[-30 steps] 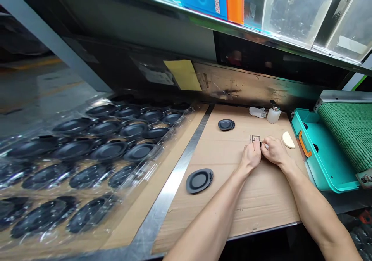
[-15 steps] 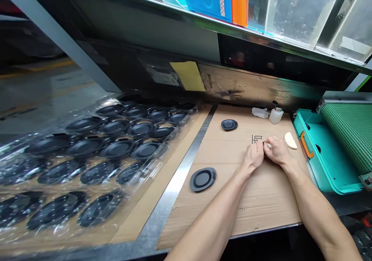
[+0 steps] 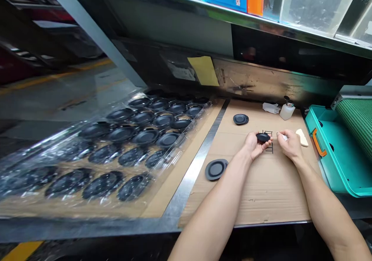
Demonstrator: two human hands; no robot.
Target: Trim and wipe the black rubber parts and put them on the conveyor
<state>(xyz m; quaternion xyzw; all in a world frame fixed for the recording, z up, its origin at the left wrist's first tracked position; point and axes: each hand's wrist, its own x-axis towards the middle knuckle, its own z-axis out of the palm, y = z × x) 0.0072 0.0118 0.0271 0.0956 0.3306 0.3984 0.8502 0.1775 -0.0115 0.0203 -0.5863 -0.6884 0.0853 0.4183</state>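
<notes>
My left hand (image 3: 253,145) holds a small black oval part (image 3: 263,137) in its fingers, just above the cardboard sheet (image 3: 261,187). My right hand (image 3: 289,144) is a little to the right, pinched on a small white object (image 3: 284,136) that I cannot name. Two more black round parts lie on the cardboard: one (image 3: 216,169) near my left forearm, the other (image 3: 240,119) farther back.
A clear plastic tray (image 3: 122,140) with several black round parts fills the left. A small white bottle (image 3: 287,109) and a crumpled wrapper (image 3: 271,107) stand at the back. A cream pad (image 3: 302,137) lies beside a teal bin (image 3: 343,164). A green belt (image 3: 360,121) runs at right.
My hands have drawn apart; the left now shows the black oval part in its fingers, and the right has moved off to the right. The camera has swung to the left.
</notes>
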